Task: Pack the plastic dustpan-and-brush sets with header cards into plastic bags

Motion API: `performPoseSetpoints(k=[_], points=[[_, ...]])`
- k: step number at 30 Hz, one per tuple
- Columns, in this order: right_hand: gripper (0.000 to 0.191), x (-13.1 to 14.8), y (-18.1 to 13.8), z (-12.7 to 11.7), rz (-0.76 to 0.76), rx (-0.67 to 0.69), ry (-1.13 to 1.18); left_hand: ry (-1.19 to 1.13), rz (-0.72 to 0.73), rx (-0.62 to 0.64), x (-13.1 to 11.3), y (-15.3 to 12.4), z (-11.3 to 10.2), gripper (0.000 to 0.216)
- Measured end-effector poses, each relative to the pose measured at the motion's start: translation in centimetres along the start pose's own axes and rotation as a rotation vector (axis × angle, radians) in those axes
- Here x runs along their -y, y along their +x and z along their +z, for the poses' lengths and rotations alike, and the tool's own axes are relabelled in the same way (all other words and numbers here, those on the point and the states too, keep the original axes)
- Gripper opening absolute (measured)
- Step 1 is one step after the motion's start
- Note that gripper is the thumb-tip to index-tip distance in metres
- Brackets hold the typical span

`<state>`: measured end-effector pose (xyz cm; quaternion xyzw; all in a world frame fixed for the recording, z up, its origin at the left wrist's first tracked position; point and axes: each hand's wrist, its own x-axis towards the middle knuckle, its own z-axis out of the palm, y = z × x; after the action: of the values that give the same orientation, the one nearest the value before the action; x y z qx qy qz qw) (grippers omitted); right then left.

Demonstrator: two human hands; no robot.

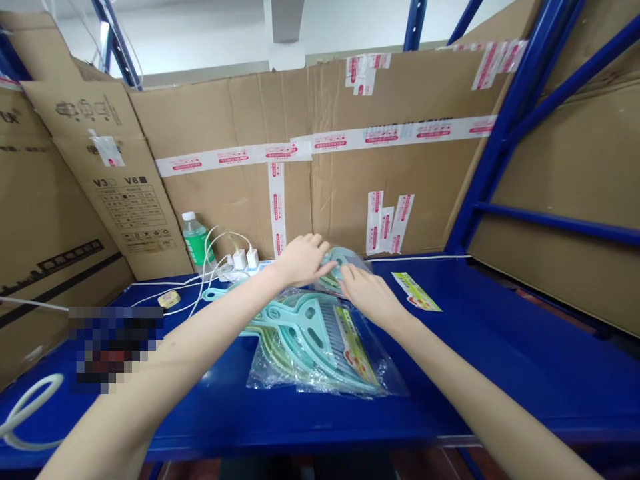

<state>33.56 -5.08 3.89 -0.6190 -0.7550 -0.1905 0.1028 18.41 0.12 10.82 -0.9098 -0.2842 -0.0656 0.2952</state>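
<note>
"One mint packet (340, 256) at the far side: which step?"

"Handling it, I'd judge, just beyond the near bagged dustpans (294, 318) on the blue shelf (525, 340)."

"And the grip?"

"Left hand (303, 260) half-curled, thumb out; right hand (367, 290) bent, fingertips bunched beside the packet. Whether either pinches it, I cannot tell. Next calls for a sure hold on slippery plastic."

Turquoise dustpans (299, 321), clear-bagged, overlapping; another bagged turquoise piece (342, 254) just behind.
</note>
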Motion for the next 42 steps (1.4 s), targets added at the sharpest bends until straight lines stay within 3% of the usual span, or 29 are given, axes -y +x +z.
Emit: performPoseSetpoints(k=[4, 8, 11, 15, 19, 25, 32, 38, 42], points=[[0.016, 0.3, -0.5, 1.2, -0.015, -0.046, 0.109, -0.041, 0.118, 0.21, -0.5, 1.7, 0.7, 0.032], [0.014, 0.0, -1.4, 1.3, -0.012, -0.11, 0.279, -0.038, 0.153, 0.252, -0.8, 1.7, 0.1, 0.03], [0.014, -1.2, -1.9, 1.0, 0.007, -0.164, 0.457, -0.025, 0.161, 0.224, -1.0, 0.6, -0.6, 0.032], [0.039, -4.4, -1.8, 1.5, 0.217, -0.225, 0.715, -0.014, 0.15, 0.165, -1.0, -1.6, -1.2, 0.042], [0.051, -6.9, -1.7, 2.5, 0.321, -0.058, 1.037, -0.023, 0.154, 0.095, -0.6, -3.6, -0.8, 0.049], [0.05, -7.7, -1.9, 2.7, 0.329, 0.092, 1.384, -0.077, 0.126, -0.04, 0.3, -5.9, 0.9, 0.051], [0.07, -8.0, -1.9, 2.8, 0.286, 0.049, 1.518, -0.262, 0.12, -0.205, 2.1, -7.4, 1.1, 0.04], [0.065, -7.4, -2.2, 2.4, 0.269, 0.074, 1.549, -0.305, 0.029, -0.186, 2.2, -7.8, 0.4, 0.027], [0.083, -6.6, -2.4, 2.4, 0.233, 0.127, 1.573, -0.394, -0.112, -0.176, 2.8, -7.9, 0.3, 0.022]])
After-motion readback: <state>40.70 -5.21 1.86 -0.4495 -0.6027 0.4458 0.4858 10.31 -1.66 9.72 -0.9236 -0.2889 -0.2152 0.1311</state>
